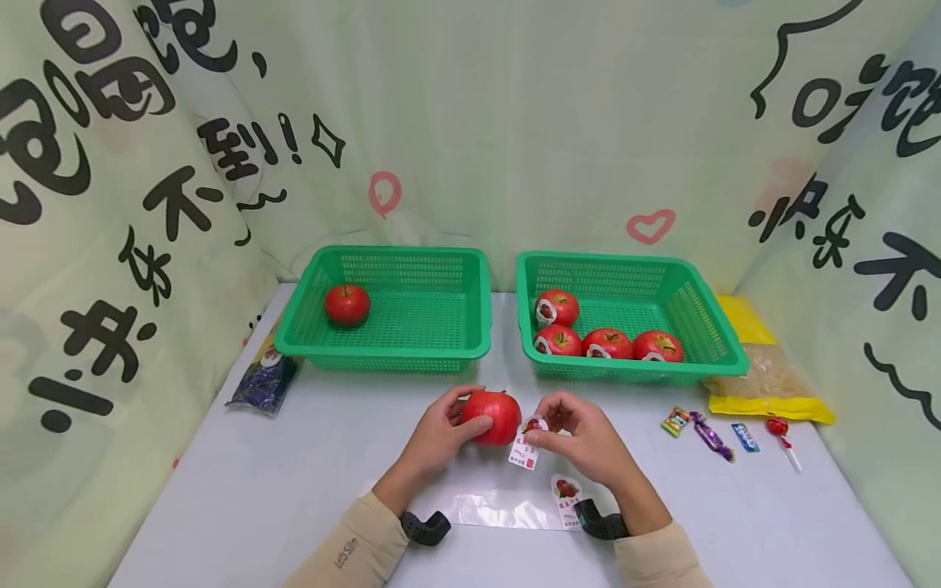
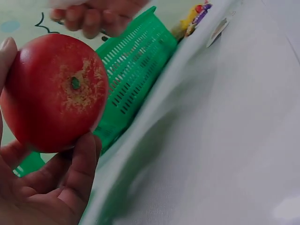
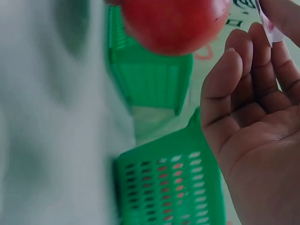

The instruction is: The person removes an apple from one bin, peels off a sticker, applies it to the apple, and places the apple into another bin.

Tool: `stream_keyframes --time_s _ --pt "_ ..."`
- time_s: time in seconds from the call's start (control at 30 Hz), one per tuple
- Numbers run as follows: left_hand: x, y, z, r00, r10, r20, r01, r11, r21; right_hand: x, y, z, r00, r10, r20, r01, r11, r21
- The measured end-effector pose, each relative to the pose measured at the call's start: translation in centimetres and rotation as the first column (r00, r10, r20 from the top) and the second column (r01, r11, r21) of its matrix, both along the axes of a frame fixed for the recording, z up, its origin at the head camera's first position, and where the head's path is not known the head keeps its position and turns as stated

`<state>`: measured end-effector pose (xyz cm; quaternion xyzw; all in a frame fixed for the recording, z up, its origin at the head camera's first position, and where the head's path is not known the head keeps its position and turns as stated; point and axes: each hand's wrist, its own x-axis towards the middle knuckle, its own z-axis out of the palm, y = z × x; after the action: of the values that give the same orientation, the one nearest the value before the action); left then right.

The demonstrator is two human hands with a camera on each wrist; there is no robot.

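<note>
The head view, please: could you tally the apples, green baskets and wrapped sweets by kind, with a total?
Apples: 6, one gripped by the left hand, one in the left basket, four in the right basket.
Green baskets: 2.
Wrapped sweets: 4.
Total: 12.

Curtain (image 1: 110, 245) at 9 o'clock: big black Chinese chars, incl. 不 and 到!. Left sleeve (image 1: 353, 551) logo looks like "Let's Slim". Sticker (image 1: 524, 447) print too small to read.
</note>
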<state>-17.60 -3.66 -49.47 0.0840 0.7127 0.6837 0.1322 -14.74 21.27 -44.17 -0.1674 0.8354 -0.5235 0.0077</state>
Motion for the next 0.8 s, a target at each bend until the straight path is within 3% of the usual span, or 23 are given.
stream_keyframes --time_s 0.17,0.4,0.5,0.7,0.8 --pt "-0.1 0.1 0.0 1.000 -0.008 -0.015 0.009 1.000 0.015 -1.1 -1.9 1.8 0.998 0.043 -0.050 -0.040 0.997 0.067" --pt "0.0 0.4 -0.3 0.999 -0.026 -0.032 0.027 0.999 0.030 -1.8 -2.9 2.6 0.997 0.040 -0.067 -0.029 0.986 0.163" --pt "-0.1 0.6 -0.5 0.999 -0.038 -0.020 0.038 0.999 0.023 -2.1 -2.8 2.3 0.998 0.030 -0.062 -0.019 0.985 0.170" --pt "0.0 0.9 -1.1 0.999 -0.040 0.030 0.041 0.999 -0.004 -2.0 -2.4 0.1 0.998 -0.027 0.058 0.021 0.993 0.116" --pt "0.0 0.8 -1.2 0.999 -0.038 0.023 0.038 0.999 0.004 -1.9 -2.5 -0.3 0.997 -0.044 0.055 0.040 0.996 0.079"
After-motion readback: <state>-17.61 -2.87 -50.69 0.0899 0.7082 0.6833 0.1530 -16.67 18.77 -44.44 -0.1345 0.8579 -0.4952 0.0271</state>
